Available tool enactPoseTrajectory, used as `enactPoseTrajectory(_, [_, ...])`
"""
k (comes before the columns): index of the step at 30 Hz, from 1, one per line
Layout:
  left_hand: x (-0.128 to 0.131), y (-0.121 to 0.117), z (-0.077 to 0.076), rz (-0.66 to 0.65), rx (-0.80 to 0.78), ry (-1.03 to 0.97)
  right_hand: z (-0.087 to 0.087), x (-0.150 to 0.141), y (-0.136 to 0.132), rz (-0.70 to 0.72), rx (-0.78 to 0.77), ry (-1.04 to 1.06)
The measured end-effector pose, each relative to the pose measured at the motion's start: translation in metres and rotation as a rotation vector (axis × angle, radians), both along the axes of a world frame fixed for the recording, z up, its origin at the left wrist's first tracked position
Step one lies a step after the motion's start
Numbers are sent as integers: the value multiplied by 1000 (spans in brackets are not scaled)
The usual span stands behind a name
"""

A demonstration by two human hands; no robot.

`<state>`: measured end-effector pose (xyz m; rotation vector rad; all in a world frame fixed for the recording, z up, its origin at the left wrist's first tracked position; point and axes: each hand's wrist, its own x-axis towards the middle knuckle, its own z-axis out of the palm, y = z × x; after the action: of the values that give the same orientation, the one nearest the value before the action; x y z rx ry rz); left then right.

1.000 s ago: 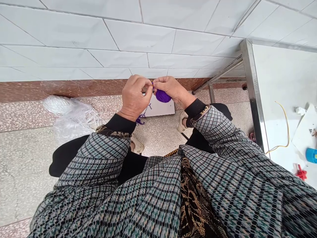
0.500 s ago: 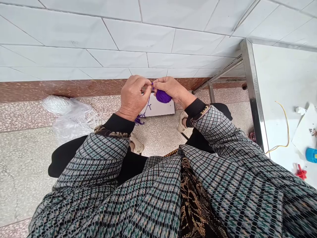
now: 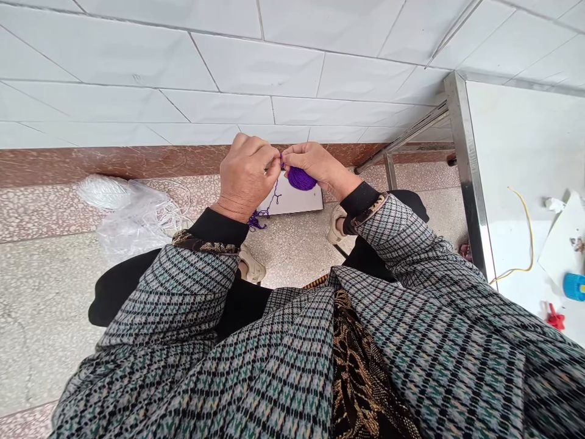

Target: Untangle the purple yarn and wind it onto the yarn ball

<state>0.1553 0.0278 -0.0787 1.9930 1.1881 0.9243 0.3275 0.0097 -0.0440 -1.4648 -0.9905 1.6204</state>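
1. Nearest the camera, one checked coat point(image 3: 274, 347) fills the lower view, open over one black-and-gold patterned garment point(image 3: 361, 372). Two checked sleeves reach forward and inward, each ending in a black cuff.
2. Beyond the cuffs, two bare hands meet almost fingertip to fingertip. The left hand point(image 3: 244, 175) has its back up, wrist angled inward, fingers curled; its grip pinches purple yarn point(image 3: 282, 160) between thumb and index finger.
3. Opposite it, the right hand point(image 3: 320, 164) leans in with thumb and index finger extended; its grip pinches the same yarn. One purple yarn ball point(image 3: 301, 178) sits just under those fingers, against the hand.
4. Below the left fingers hangs one knotted purple strand point(image 3: 276, 196), with one small purple tangle point(image 3: 257, 222) near the left cuff.
5. To the right, one white tabletop point(image 3: 503, 152) with a metal edge carries one yellow cord point(image 3: 531, 231), one blue cap point(image 3: 574, 286), one red piece point(image 3: 555, 317) and one white sheet point(image 3: 563, 241).
6. Down at floor level are two pale shoes point(image 3: 252, 268), one white board or box point(image 3: 299, 201) behind the yarn, one clear plastic bag point(image 3: 130, 228) and one white skein point(image 3: 103, 191).
7. Farthest off, a reddish-brown baseboard point(image 3: 183, 161) runs beneath a white tiled wall point(image 3: 256, 67).
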Motion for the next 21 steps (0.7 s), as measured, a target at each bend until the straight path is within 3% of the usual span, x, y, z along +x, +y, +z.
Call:
enactPoseTrajectory(5, [0, 6, 5, -2, -16, 3, -5, 4, 1, 31, 49, -35])
enactPoseTrajectory(9, [-3, 7, 10, -1, -174, -48, -9, 6, 4, 79, 103, -109])
enactPoseTrajectory(12, [-7, 7, 6, -11, -309, -147, -11, 7, 5, 121, 161, -210])
enactPoseTrajectory(17, [-10, 9, -5, -28, -447, -265, -3, 8, 1, 127, 426, -431])
enactPoseTrajectory(21, [-9, 7, 3, -17, -583, -295, 3, 13, -1, 278, 642, -651])
